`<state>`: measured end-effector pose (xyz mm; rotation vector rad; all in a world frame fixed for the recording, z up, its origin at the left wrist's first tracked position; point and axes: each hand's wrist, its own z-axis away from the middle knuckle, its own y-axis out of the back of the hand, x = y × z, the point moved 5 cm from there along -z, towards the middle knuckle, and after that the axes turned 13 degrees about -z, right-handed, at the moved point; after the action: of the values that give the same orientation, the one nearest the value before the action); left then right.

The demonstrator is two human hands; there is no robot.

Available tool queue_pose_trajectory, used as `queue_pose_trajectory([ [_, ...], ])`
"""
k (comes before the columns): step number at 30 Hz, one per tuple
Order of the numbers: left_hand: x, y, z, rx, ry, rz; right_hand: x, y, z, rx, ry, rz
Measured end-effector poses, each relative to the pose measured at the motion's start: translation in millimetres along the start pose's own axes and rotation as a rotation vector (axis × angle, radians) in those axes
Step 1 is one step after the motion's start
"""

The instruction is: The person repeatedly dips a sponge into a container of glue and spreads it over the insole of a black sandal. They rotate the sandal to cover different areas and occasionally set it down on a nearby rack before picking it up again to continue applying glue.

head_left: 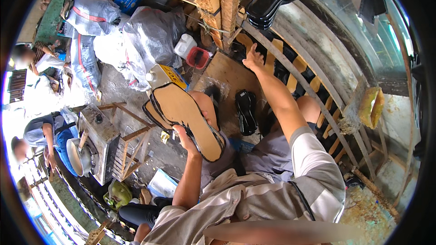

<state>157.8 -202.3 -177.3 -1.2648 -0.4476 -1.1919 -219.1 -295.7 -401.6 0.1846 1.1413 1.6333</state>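
The left hand (185,139) clasps black-edged tan shoe soles (184,111), apparently keeping them stacked, leaving the right hand (254,58), seemingly empty and loosely spread, free near tan pieces (274,51).

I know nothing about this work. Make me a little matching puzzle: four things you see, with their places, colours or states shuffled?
1. tan soles
2. right fingers
3. tub
4. jug

A. red
B. held by the left fingers
C. white
D. outstretched, holding nothing

Pairs: 1-B, 2-D, 3-A, 4-C
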Motion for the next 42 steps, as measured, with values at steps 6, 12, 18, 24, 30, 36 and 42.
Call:
queue_pose_trajectory([
  [6, 5.7, -3.1, 1.9, 0.032, -0.015, -0.058, -1.4, -17.6, -7.6, 0.108, 0.026, -0.062],
  [12, 8.9, -11.5, 3.9, -0.132, -0.024, 0.034, -3.0, -25.5, -4.1, 0.154, 0.077, -0.130],
  [18, 11.4, -15.1, 4.3, -0.127, -0.024, 0.045, 2.4, -28.5, -24.0, 0.120, 0.116, -0.027],
  [24, 5.7, -11.7, 0.4, 0.014, 0.007, -0.081, 18.6, -22.6, -20.6, 0.130, 0.253, -0.125],
  [30, -16.7, -17.2, -10.3, -0.168, 0.031, 0.089, 26.3, 6.7, 59.4, -0.208, 0.093, 0.016],
  [36, -30.1, -47.3, -8.6, -0.216, 0.112, -0.234, -1.0, 126.0, 250.0, -0.317, 0.598, 0.029],
  [42, -30.9, -135.8, 58.7, -0.680, 0.126, 0.082, 125.4, 364.0, 438.6, 0.690, 0.762, -0.234],
])
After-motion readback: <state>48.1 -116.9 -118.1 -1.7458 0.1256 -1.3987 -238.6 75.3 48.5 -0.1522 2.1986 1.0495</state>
